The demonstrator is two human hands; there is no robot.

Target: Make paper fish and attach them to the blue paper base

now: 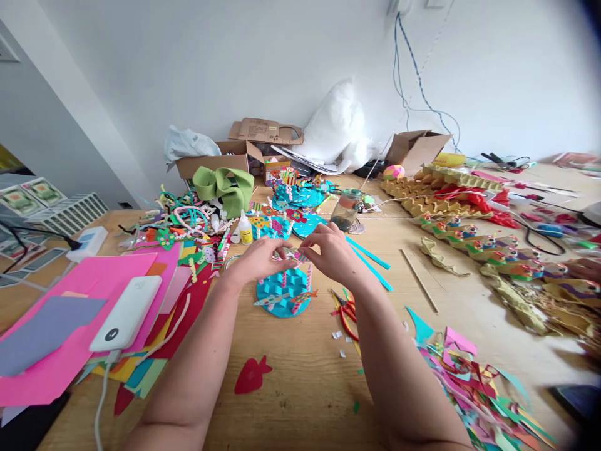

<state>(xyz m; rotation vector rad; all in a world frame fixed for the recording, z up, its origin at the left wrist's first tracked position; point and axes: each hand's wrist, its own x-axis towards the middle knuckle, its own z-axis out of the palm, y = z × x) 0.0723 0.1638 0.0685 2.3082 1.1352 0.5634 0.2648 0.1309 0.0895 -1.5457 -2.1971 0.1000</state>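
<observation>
A round blue woven paper disc (284, 293) lies on the wooden table, with small striped sticks and a paper fish on it. Just above its far edge, my left hand (259, 258) and my right hand (329, 249) meet, fingers pinched together on a small patterned paper piece (290, 253) held between them. Red-handled scissors (346, 311) lie just right of the disc, under my right forearm. A red paper cut-out (252, 374) lies nearer to me between my arms.
Pink and grey paper sheets (56, 338) and a white power bank (126, 312) lie at left. A glue bottle (245, 228), a glass jar (346, 210) and more blue discs (295, 197) stand beyond. Paper scraps (474, 382) pile up at right, egg cartons (441, 188) and boxes behind.
</observation>
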